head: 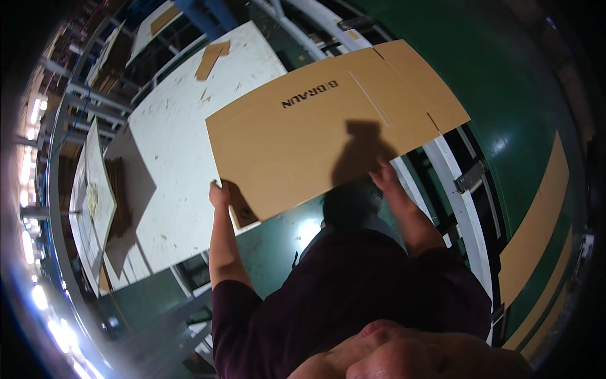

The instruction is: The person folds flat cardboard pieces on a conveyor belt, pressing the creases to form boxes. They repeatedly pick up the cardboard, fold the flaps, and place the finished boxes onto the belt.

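A flat brown cardboard box blank (284, 147) with slots, a crease line and dark printed writing spans the space in front of me, partly over the white tabletop. My left hand (218, 194) grips its left edge near the close corner, the thumb turned upward. At the blank's near edge, further right, is my right hand (384, 176), slightly blurred with its fingers apart. Its fingertips overlap the edge; whether they press on the board is unclear. A shadow of my head falls across the blank.
The white table (184, 180) carries cardboard scraps (210, 59). To the left, a tilted white panel (97, 189) stands beside stacked cardboard (118, 199). A metal frame rail (457, 208) runs along the right, with cardboard sheets (535, 218) beyond. Someone's blue-clad legs (208, 16) show at the top.
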The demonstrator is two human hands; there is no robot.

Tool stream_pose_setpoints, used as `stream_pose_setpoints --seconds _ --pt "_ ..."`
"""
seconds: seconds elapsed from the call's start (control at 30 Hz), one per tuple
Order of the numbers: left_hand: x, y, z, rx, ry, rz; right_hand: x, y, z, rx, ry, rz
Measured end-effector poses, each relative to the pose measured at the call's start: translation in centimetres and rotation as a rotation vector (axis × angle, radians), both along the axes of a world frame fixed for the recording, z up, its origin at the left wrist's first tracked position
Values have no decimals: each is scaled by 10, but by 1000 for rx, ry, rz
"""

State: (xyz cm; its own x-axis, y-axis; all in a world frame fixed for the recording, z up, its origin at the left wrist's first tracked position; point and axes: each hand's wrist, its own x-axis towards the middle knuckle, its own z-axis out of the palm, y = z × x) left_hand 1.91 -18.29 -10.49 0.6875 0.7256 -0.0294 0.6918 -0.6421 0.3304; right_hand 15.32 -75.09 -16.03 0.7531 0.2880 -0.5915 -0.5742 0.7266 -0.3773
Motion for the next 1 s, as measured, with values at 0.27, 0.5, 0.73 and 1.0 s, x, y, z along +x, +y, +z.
stream_pose_setpoints --seconds 0.27,0.5,0.73,1.0 --pt "25 -207 26 -323 -230 -674 -32 152 -18 -14 167 899" --pt "43 -284 -15 65 131 -735 96 75 -31 -1418 -1125 653" --pt "66 -276 -41 208 -47 -848 266 -31 -50 -1825 -610 538" --pt "77 -275 -31 193 -24 -820 254 64 113 -1467 -1167 611"
